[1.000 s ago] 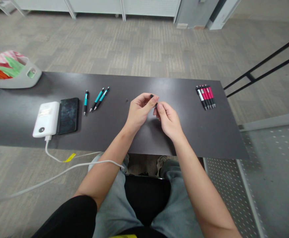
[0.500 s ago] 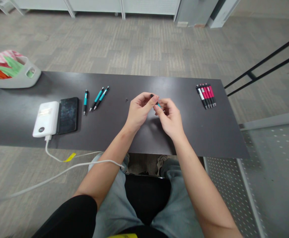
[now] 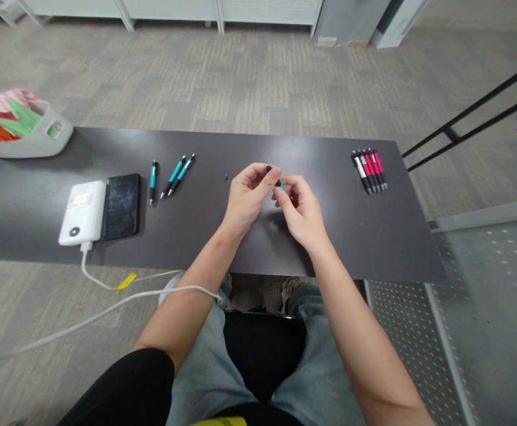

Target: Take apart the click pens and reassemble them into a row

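Above the dark table [image 3: 205, 231], my left hand [image 3: 252, 192] and my right hand [image 3: 301, 208] are close together, both closed on one teal and black pen [image 3: 280, 186]. The left thumb and fingers pinch its black end. Around the teal barrel curl the right fingers, which hide much of it. A tiny dark piece [image 3: 226, 177] lies on the table left of my hands. Farther left rest a single teal pen [image 3: 152, 182] and a pair of teal pens [image 3: 181, 175]. On the right, several pink pens [image 3: 372, 168] lie in a row beside a white and black pen [image 3: 362, 171].
A black phone [image 3: 122, 206] lies against a white power bank [image 3: 82, 213] at the left. Its white cable [image 3: 107, 310] runs across to my left forearm. A white basket [image 3: 58, 130] with colourful cloth stands at the far left corner. Black bars [image 3: 475, 133] rise at the right.
The pen's black end shows a little more between my fingers, and both hands have shifted very slightly left. The things on the table lie as before.
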Motion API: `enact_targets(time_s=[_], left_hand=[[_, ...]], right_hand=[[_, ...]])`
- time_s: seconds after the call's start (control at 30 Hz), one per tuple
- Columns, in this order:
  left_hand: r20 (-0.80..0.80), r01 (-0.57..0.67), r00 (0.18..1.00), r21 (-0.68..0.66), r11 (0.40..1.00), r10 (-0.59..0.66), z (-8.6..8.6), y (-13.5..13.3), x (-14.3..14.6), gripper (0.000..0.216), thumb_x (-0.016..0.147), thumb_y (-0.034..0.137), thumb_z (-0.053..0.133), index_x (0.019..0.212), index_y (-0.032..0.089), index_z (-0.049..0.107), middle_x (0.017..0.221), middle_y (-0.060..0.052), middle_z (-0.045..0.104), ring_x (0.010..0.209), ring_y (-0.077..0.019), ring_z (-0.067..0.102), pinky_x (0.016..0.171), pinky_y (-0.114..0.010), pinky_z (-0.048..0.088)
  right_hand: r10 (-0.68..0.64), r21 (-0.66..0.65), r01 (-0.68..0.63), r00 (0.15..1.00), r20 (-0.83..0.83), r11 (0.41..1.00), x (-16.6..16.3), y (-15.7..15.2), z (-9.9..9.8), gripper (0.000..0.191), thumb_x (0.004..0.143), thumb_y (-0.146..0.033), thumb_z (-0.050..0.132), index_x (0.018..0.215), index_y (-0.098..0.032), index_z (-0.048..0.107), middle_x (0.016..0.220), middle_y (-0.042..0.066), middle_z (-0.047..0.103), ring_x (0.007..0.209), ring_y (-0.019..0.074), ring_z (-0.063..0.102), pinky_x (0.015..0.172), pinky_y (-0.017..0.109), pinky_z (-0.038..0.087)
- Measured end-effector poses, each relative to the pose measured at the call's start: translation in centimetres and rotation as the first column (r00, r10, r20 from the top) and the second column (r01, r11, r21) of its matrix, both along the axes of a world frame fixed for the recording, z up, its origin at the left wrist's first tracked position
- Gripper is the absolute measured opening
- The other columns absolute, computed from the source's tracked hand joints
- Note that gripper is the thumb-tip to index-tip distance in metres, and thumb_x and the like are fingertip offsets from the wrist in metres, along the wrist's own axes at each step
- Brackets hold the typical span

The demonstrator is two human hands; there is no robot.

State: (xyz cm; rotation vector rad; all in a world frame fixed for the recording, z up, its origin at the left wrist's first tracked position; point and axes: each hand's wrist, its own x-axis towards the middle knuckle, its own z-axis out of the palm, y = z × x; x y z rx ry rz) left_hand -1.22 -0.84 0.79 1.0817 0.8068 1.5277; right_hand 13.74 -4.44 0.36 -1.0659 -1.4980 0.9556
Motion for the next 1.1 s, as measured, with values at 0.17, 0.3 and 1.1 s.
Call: enact_targets(time_s=[0.17,0.3,1.1], left_hand=[[0.012,-0.001,1.0,0.012,1.0,0.001,-0.2,0.0,0.1,0.053,0.081,0.073,0.107,0.088,0.025,0.085,0.087,-0.001,0.081,0.081,-0.0141,0.075,0.081,-0.028,0.067],[0.01,-0.016,1.0,-0.02,1.0,0.016,-0.2,0.1,0.1,0.055,0.076,0.073,0.11,0.086,0.025,0.085,0.084,0.0,0.078,0.077,-0.0125,0.072,0.076,-0.026,0.065],[-0.773,-0.065,0.545,0.347,0.936,0.324,-0.1,2.5,-9.5,0.026,0.104,0.022,0.077,0.125,0.027,0.091,0.121,-0.007,0.084,0.109,-0.0246,0.079,0.109,-0.041,0.065]], right_hand=[[-0.046,0.014,0.045,0.995,0.089,0.999,-0.2,0.0,0.0,0.039,0.113,-0.075,0.067,0.114,-0.036,0.066,0.092,0.003,0.065,0.086,0.0296,0.063,0.088,0.047,0.056],[-0.008,0.008,0.007,0.995,0.102,1.0,-0.3,0.0,0.3,0.042,0.116,-0.075,0.058,0.105,-0.035,0.065,0.092,0.005,0.068,0.09,0.0309,0.067,0.093,0.049,0.057],[-0.133,-0.063,0.139,0.986,0.1,0.988,1.3,0.2,0.1,0.033,0.107,-0.069,0.077,0.104,-0.036,0.071,0.081,-0.001,0.056,0.074,0.0255,0.052,0.079,0.044,0.046]])
